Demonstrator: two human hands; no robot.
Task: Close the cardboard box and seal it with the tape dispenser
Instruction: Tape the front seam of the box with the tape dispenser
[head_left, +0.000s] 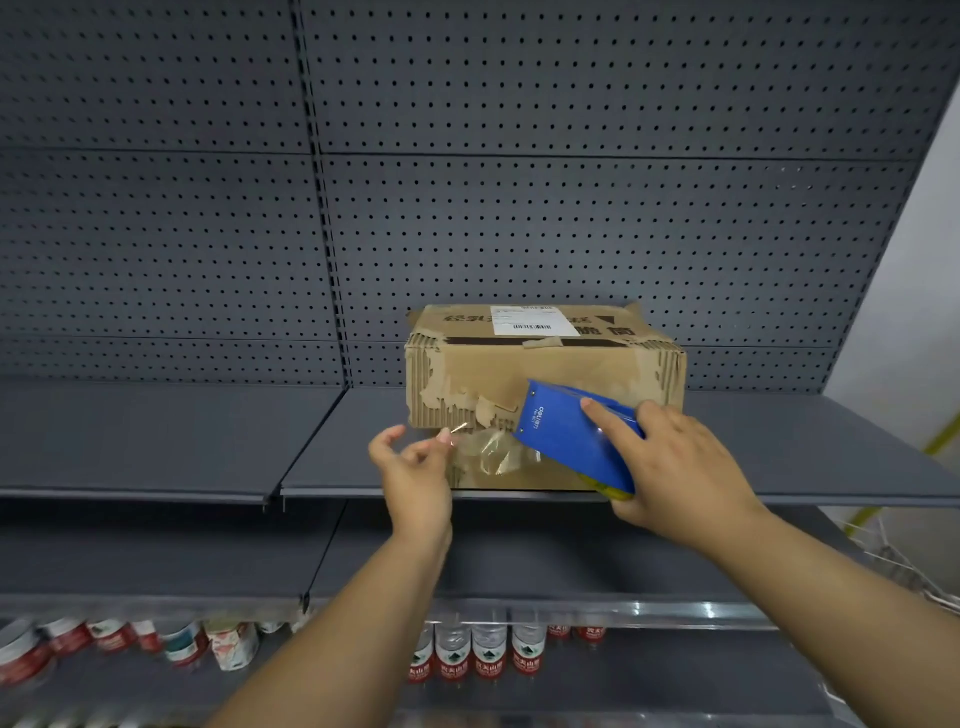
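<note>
A worn brown cardboard box (540, 358) with a white label on top stands on a dark grey shelf (208, 447), its top flaps folded down. My right hand (680, 467) grips a blue tape dispenser (571, 431) held against the box's front face. A crinkled strip of clear tape (493, 449) runs from the dispenser's mouth leftward. My left hand (415, 467) is in front of the box's lower left corner, thumb and forefinger pinched at the free end of the tape.
A grey pegboard wall (519, 156) rises behind the box. Below the shelf, a lower level holds water bottles (472, 654) with red labels and several cans (104, 644). A wire basket (909, 571) shows at the right edge.
</note>
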